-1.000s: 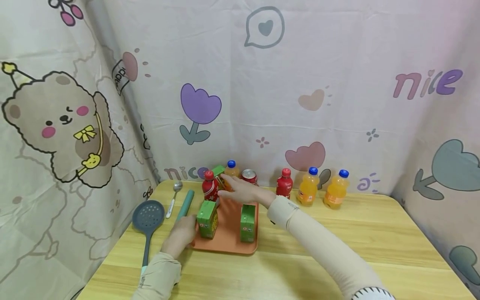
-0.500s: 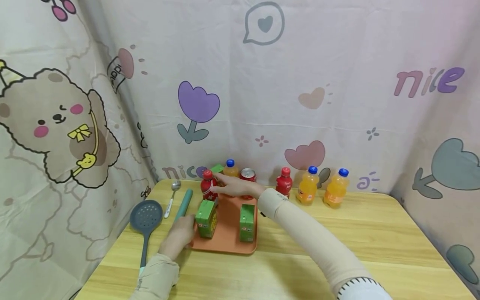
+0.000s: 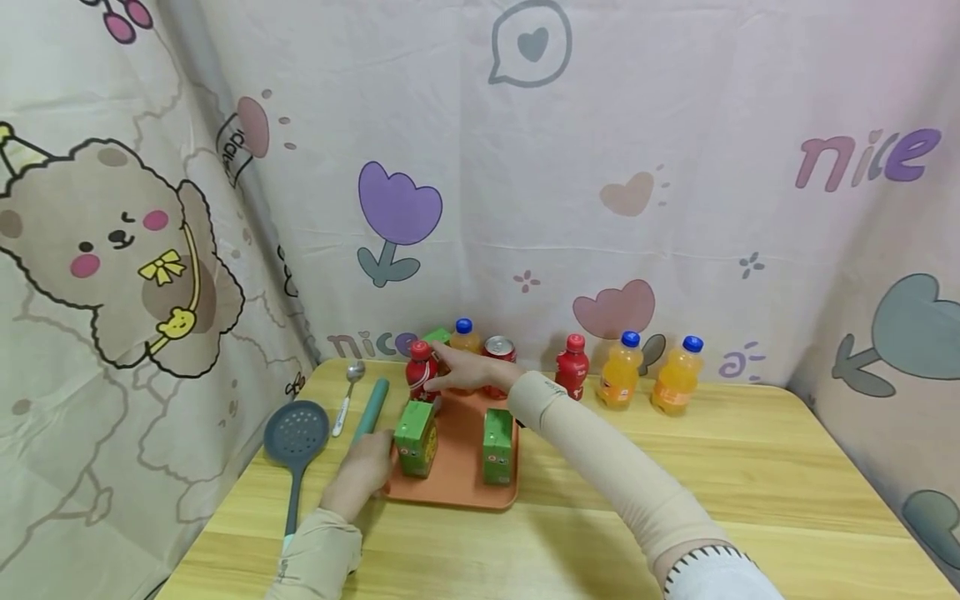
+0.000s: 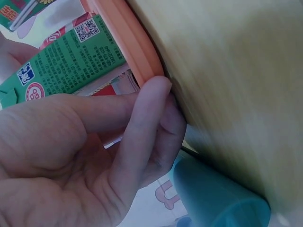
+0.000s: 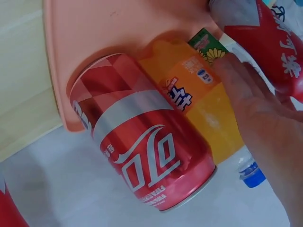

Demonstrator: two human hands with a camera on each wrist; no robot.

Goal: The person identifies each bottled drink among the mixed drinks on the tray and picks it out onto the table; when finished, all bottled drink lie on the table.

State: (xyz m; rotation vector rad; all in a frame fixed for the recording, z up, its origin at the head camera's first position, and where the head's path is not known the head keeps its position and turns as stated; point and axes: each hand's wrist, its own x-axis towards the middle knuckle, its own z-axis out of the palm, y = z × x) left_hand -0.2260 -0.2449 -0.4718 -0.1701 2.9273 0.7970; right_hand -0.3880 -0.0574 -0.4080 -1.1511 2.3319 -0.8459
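Note:
My left hand (image 3: 365,461) holds the left rim of an orange tray (image 3: 459,450), its fingers curled at the edge in the left wrist view. A green drink carton (image 3: 416,440) stands beside that hand. At the tray's back left, my right hand (image 3: 474,371) has thumb and fingers around the upper part of a red cola bottle (image 3: 420,373). In the right wrist view the bottle (image 5: 270,42) lies against the hand, its cap hidden. An orange soda bottle (image 5: 194,90) and a red cola can (image 5: 142,132) stand close by. Another green carton (image 3: 497,447) stands front right.
A skimmer (image 3: 296,433), a white-handled spoon (image 3: 347,400) and a teal tube (image 3: 371,408) lie left of the tray. A red bottle (image 3: 572,369) and two orange soda bottles (image 3: 618,371) stand to the right. A printed curtain (image 3: 525,208) hangs behind the table.
My right hand has moved left and closed around the red cola bottle, having been just right of it. The left hand stays on the tray rim. The head view shifts slightly.

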